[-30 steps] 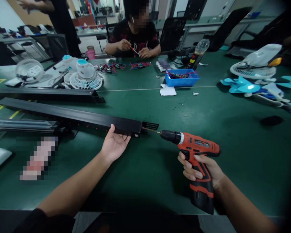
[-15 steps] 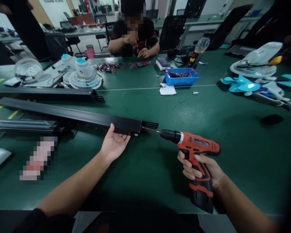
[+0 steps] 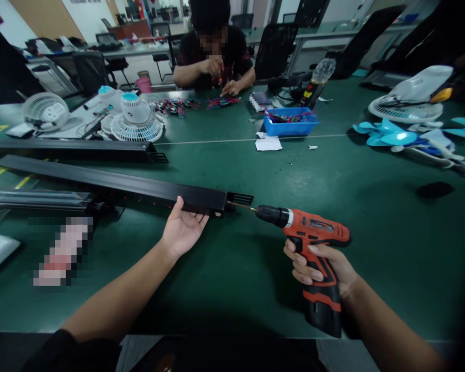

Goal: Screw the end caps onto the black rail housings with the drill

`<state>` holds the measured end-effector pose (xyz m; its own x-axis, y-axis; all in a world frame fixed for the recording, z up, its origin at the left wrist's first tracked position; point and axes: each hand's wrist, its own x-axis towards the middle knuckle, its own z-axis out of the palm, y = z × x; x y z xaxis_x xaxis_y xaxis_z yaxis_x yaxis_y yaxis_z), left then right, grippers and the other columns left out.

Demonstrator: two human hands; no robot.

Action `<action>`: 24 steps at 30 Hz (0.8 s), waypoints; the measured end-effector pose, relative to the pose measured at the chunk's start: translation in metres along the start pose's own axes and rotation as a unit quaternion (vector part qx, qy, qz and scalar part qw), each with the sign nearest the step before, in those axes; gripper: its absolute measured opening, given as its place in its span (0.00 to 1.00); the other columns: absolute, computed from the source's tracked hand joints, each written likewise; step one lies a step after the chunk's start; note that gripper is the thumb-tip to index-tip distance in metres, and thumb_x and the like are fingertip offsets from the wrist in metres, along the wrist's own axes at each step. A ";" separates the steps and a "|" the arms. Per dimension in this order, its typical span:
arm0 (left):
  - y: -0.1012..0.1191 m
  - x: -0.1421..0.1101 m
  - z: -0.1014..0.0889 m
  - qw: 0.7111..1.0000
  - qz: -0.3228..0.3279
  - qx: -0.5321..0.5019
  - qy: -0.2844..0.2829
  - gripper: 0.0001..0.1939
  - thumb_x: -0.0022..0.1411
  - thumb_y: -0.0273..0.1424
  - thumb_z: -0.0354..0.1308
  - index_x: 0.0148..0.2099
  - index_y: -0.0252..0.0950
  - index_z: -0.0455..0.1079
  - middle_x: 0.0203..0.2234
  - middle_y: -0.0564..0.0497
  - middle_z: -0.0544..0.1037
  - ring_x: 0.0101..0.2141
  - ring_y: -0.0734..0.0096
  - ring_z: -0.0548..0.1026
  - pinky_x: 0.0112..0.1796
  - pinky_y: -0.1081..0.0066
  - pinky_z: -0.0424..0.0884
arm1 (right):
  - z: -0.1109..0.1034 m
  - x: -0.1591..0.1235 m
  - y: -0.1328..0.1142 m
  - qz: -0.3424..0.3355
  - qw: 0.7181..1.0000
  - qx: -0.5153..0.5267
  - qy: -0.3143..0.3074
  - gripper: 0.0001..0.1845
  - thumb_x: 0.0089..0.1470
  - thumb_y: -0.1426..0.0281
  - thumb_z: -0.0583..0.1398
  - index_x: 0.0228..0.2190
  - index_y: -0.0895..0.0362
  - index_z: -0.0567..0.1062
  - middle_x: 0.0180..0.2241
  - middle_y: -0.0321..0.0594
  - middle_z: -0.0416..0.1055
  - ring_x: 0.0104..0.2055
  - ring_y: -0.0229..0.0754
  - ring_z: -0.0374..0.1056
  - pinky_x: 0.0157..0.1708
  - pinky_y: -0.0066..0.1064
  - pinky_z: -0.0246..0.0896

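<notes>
My left hand (image 3: 184, 230) grips the near edge of a long black housing (image 3: 139, 187) close to its right end, thumb in front and fingers underneath. A slotted black tab (image 3: 241, 198) juts from that end. In my right hand (image 3: 313, 266) is a red and black cordless drill (image 3: 320, 227), pointing left, with the index finger by the trigger. Its long thin bit (image 3: 242, 205) reaches to the housing's end, where the tip is hidden. Whether the bit is turning cannot be made out.
A second black housing (image 3: 70, 150) lies behind, and a shiny one (image 3: 34, 200) at left. Fan parts (image 3: 135, 124) stand back left, blue blades (image 3: 391, 133) at right. A blue bin (image 3: 290, 123) of wires stands mid-back. Opposite, a person (image 3: 215, 51) handles wires.
My hands, the drill and the housing keep almost the same position. The person opposite has lowered their hands toward the wires on the table. Someone at the far left has shifted away.
</notes>
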<state>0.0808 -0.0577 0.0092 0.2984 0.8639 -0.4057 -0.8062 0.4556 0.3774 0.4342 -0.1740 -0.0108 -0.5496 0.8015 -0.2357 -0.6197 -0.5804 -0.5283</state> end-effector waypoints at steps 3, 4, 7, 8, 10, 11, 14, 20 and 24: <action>0.000 0.000 0.001 1.000 0.005 0.011 0.011 0.24 0.78 0.44 0.57 0.68 0.38 0.71 0.54 0.45 0.86 0.57 0.59 0.83 0.63 0.61 0.76 | 0.001 0.000 0.000 0.001 1.000 0.005 -0.001 0.12 0.63 0.65 0.69 0.43 0.60 0.82 0.30 0.31 0.70 0.17 0.25 0.46 0.26 0.27 0.66; 0.000 0.000 0.001 1.000 0.007 0.015 0.011 0.24 0.78 0.45 0.58 0.68 0.38 0.71 0.53 0.46 0.86 0.57 0.59 0.83 0.63 0.61 0.76 | 0.001 0.000 0.000 0.003 1.000 0.005 0.000 0.12 0.63 0.64 0.69 0.43 0.60 0.82 0.29 0.31 0.70 0.17 0.25 0.46 0.26 0.27 0.67; 0.000 0.000 0.000 1.000 0.006 0.020 0.004 0.25 0.77 0.45 0.59 0.69 0.40 0.71 0.51 0.47 0.87 0.56 0.59 0.83 0.63 0.61 0.76 | 0.001 0.000 -0.001 0.006 1.000 0.001 0.001 0.12 0.63 0.64 0.69 0.43 0.59 0.81 0.29 0.30 0.69 0.17 0.25 0.46 0.26 0.27 0.67; 0.000 0.000 0.000 1.000 0.005 0.019 0.002 0.25 0.77 0.45 0.58 0.69 0.40 0.71 0.51 0.47 0.87 0.56 0.60 0.83 0.63 0.61 0.76 | 0.001 0.000 -0.001 0.006 1.000 0.000 0.003 0.11 0.62 0.64 0.69 0.42 0.59 0.81 0.29 0.30 0.69 0.17 0.25 0.46 0.26 0.27 0.68; 0.000 0.000 0.000 1.000 0.004 0.015 0.000 0.25 0.78 0.44 0.58 0.70 0.40 0.70 0.52 0.47 0.87 0.56 0.60 0.84 0.63 0.61 0.76 | 0.000 0.000 -0.001 0.007 1.000 -0.005 0.006 0.11 0.62 0.64 0.69 0.42 0.58 0.79 0.29 0.29 0.69 0.17 0.25 0.46 0.26 0.27 0.68; 0.000 0.000 0.000 1.000 0.003 0.013 0.000 0.26 0.78 0.44 0.58 0.71 0.40 0.70 0.52 0.47 0.87 0.56 0.60 0.84 0.63 0.61 0.76 | 0.000 0.000 -0.001 0.009 1.000 -0.007 0.007 0.11 0.62 0.64 0.69 0.42 0.57 0.79 0.29 0.29 0.69 0.17 0.25 0.46 0.26 0.27 0.68; 0.000 -0.001 0.003 1.000 0.003 0.007 0.012 0.25 0.78 0.44 0.57 0.70 0.39 0.70 0.50 0.47 0.87 0.55 0.59 0.84 0.62 0.61 0.76 | 0.000 0.001 -0.002 0.008 1.000 -0.011 0.008 0.11 0.62 0.63 0.69 0.41 0.57 0.78 0.29 0.29 0.68 0.17 0.25 0.46 0.26 0.27 0.69; -0.001 -0.002 0.008 1.000 0.006 0.005 0.030 0.24 0.79 0.44 0.57 0.68 0.37 0.71 0.51 0.45 0.87 0.54 0.59 0.84 0.62 0.61 0.76 | -0.001 0.001 -0.001 0.003 1.000 0.000 -0.002 0.10 0.63 0.65 0.68 0.42 0.59 0.81 0.30 0.30 0.70 0.17 0.26 0.47 0.26 0.28 0.68; -0.001 -0.002 0.008 1.000 0.004 0.001 0.031 0.24 0.79 0.44 0.56 0.68 0.37 0.71 0.50 0.46 0.87 0.54 0.59 0.84 0.61 0.61 0.76 | -0.001 0.001 -0.001 0.003 1.000 0.003 -0.003 0.10 0.63 0.65 0.68 0.43 0.59 0.81 0.30 0.31 0.70 0.17 0.26 0.49 0.27 0.28 0.68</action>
<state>0.0849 -0.0584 0.0164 0.2597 0.8531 -0.4526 -0.8070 0.4491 0.3834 0.4348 -0.1726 -0.0109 -0.5573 0.7967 -0.2339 -0.6199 -0.5867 -0.5211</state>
